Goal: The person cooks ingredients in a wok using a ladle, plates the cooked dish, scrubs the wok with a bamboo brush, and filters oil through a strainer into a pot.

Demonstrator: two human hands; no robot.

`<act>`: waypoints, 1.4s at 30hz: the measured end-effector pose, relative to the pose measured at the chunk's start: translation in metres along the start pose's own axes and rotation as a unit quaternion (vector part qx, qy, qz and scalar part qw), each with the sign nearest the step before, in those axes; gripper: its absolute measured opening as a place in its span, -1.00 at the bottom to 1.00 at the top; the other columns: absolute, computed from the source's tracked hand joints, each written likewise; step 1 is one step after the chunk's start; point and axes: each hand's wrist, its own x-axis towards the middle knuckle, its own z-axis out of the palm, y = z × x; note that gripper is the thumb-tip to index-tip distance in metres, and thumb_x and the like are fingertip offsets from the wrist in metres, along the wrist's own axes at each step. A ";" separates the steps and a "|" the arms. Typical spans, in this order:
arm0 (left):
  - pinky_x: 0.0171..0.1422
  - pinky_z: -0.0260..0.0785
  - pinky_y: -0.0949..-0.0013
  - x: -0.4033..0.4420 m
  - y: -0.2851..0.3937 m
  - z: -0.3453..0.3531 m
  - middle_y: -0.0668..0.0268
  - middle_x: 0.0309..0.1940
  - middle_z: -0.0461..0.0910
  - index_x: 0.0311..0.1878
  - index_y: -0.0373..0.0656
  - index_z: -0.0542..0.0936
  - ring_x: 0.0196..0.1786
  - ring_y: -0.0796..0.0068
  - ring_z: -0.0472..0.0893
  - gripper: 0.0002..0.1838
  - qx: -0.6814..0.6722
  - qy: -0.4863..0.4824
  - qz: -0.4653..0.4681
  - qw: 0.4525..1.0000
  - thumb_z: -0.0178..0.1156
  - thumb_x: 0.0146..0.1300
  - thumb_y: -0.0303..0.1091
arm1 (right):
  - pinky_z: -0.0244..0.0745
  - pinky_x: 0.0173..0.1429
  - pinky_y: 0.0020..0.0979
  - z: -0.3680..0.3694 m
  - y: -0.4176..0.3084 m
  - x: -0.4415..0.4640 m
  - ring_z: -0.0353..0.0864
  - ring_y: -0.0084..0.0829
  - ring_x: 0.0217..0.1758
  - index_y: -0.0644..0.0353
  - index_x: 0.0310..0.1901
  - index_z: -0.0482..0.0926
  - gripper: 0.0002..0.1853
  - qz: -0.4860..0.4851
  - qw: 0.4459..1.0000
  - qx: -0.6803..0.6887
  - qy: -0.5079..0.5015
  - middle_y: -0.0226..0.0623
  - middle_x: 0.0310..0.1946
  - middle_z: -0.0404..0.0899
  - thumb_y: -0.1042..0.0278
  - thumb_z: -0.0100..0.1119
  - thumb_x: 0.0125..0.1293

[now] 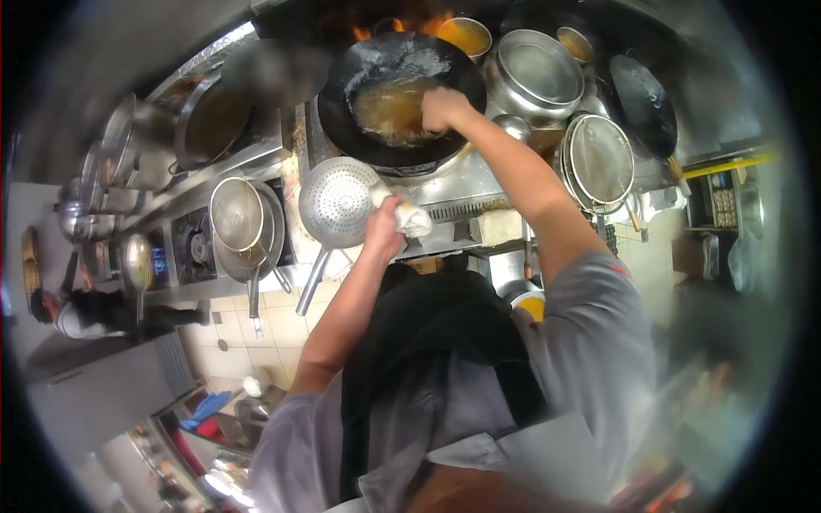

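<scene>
A large black wok (338, 111) sits on the range with bubbling yellowish liquid (398, 111) in it. My right hand (446, 109) is a closed fist above the wok's right side; whatever it may hold is hidden. Below the wok's near rim, my left hand (385, 229) is closed on a folded white cloth (412, 221). Just left of that hand lies a round perforated strainer (339, 201), its handle pointing toward me.
Orange flames (436, 24) rise behind the wok. To its right stand a metal pot (539, 73), wire strainers (601, 158) and another wok (643, 103). A mesh sieve (235, 214) rests over a pan at left. Another person (111, 312) stands far left.
</scene>
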 end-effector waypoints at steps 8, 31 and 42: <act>-0.09 0.52 0.19 -0.024 0.007 -0.031 0.17 -0.21 0.64 -0.02 -0.34 0.53 -0.18 0.26 0.67 -0.68 0.031 0.026 0.040 0.998 0.22 0.27 -0.30 | 0.60 0.12 -0.19 -0.017 -0.027 0.033 0.65 -0.10 0.14 0.20 -0.01 0.69 -0.67 -0.017 0.996 -0.073 -0.052 -0.07 0.08 0.64 0.35 0.24 0.18; 0.00 0.50 0.22 -0.020 0.027 -0.041 0.09 -0.12 0.60 0.03 -0.47 0.49 -0.12 0.27 0.64 -0.62 0.020 0.038 0.043 0.998 0.18 0.27 -0.35 | 0.45 -0.60 -0.39 0.022 -0.086 0.036 0.49 -0.47 -0.75 0.07 0.27 0.55 -0.36 0.019 0.910 0.414 -0.001 -0.26 -0.67 0.57 0.01 0.30 0.15; 0.13 0.54 0.04 0.091 -0.002 0.049 0.14 -0.09 0.64 0.05 -0.27 0.49 -0.05 0.15 0.67 -0.63 -0.065 -0.062 -0.100 0.991 -0.05 0.46 -0.14 | 0.55 0.19 -0.14 -0.021 0.105 -0.092 0.66 -0.06 0.08 -0.18 0.14 0.65 -0.56 0.157 0.969 0.073 0.176 -0.05 -0.01 0.67 0.08 0.23 0.19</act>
